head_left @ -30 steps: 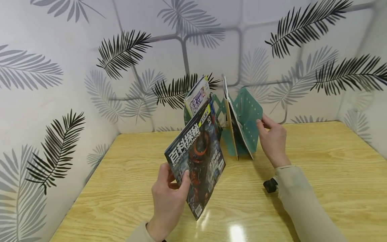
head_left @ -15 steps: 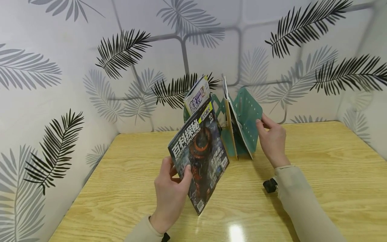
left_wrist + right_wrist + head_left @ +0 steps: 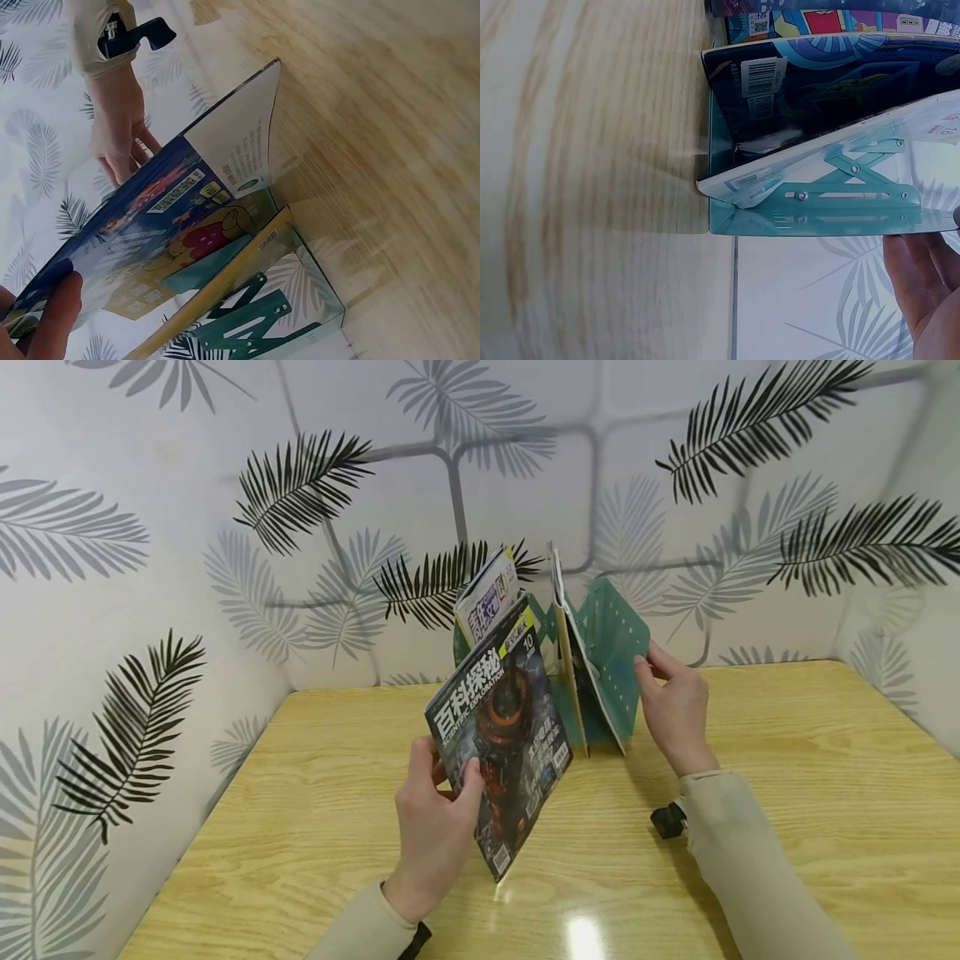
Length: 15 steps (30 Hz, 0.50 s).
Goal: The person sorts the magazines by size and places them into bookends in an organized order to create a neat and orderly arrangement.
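Note:
My left hand (image 3: 435,827) grips a dark magazine (image 3: 510,752) by its left edge, thumb on the cover and the other fingers behind. The magazine is tilted above the table, in front of a green expandable book rack (image 3: 618,639). In the left wrist view its blue and white back cover (image 3: 176,187) shows. My right hand (image 3: 677,710) pinches the outer edge of the rack's right end plate. A white magazine (image 3: 491,602) with purple lettering leans in the rack's left part. Thin books (image 3: 570,668) lean in its right part, and the right wrist view shows their barcodes.
The rack stands on a wooden table (image 3: 810,793) close to the patterned back wall (image 3: 660,460). Another wall (image 3: 112,635) with leaf prints runs along the left side. Its crossed green bars (image 3: 855,169) link the rack's ends.
My left hand has moved the dark magazine slightly right and away from me, turning its cover more toward the camera. My right hand keeps its place on the end plate.

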### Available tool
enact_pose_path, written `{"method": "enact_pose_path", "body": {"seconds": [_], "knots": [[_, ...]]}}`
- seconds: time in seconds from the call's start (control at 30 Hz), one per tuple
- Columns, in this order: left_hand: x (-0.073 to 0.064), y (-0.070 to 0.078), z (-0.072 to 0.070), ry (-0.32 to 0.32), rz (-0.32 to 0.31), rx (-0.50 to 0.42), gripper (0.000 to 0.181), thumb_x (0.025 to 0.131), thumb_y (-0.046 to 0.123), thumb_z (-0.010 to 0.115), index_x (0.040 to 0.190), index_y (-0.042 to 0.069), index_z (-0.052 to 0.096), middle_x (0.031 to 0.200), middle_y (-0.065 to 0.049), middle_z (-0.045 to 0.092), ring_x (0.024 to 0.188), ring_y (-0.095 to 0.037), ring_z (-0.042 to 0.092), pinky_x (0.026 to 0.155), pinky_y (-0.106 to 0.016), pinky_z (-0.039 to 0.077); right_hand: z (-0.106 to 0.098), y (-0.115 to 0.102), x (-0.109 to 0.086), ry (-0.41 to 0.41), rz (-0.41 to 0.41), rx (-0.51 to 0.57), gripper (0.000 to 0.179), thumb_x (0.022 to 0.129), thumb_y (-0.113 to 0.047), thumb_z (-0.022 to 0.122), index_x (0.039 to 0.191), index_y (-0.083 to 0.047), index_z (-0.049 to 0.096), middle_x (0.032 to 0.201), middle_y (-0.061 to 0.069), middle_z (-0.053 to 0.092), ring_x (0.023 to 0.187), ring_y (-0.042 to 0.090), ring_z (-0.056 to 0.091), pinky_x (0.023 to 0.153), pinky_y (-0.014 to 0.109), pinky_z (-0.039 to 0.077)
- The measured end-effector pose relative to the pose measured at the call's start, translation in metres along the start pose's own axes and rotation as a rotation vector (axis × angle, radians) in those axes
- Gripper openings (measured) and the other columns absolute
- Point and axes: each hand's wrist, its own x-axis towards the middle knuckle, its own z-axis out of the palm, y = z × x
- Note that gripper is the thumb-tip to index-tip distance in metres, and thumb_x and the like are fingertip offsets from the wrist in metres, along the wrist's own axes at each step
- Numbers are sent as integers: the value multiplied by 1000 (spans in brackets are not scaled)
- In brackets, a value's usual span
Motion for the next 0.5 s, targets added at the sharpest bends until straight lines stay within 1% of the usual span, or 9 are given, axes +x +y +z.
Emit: {"method": "enact_pose_path", "body": {"seconds": [0.1,0.2,0.27,0.4,0.5], "knots": [[2,-2,1,9,-12,6,25,91,-2,64,112,3,51,93,-9,64,75,-16,69,50,-22,52,0,0,0,2,-3,-1,35,100,-28,57,134,-20,62,116,7,70,97,24,67,72,18,46],[3,-5,2,20,-19,5,24,91,-1,64,111,3,50,93,-9,64,75,-16,69,50,-23,52,0,-1,0,1,-4,3,35,100,-28,57,134,-20,62,115,7,70,96,22,67,75,23,48],[4,-6,3,24,-25,-7,25,92,-1,64,112,3,51,95,-10,64,76,-18,70,49,-24,52,1,-1,0,2,-2,5,35,100,-27,58,134,-19,63,114,7,71,96,22,67,75,23,48],[6,-8,6,25,-41,-27,26,91,0,65,113,3,51,99,-10,63,77,-20,70,49,-26,53,1,0,0,9,5,-2,35,99,-27,58,133,-19,63,113,7,71,95,21,67,74,20,46],[8,-10,9,22,-46,-34,26,92,1,65,113,4,51,100,-10,62,78,-20,70,51,-27,54,0,0,0,12,3,-7,35,100,-27,58,133,-18,63,114,7,71,95,22,67,75,26,49]]}}
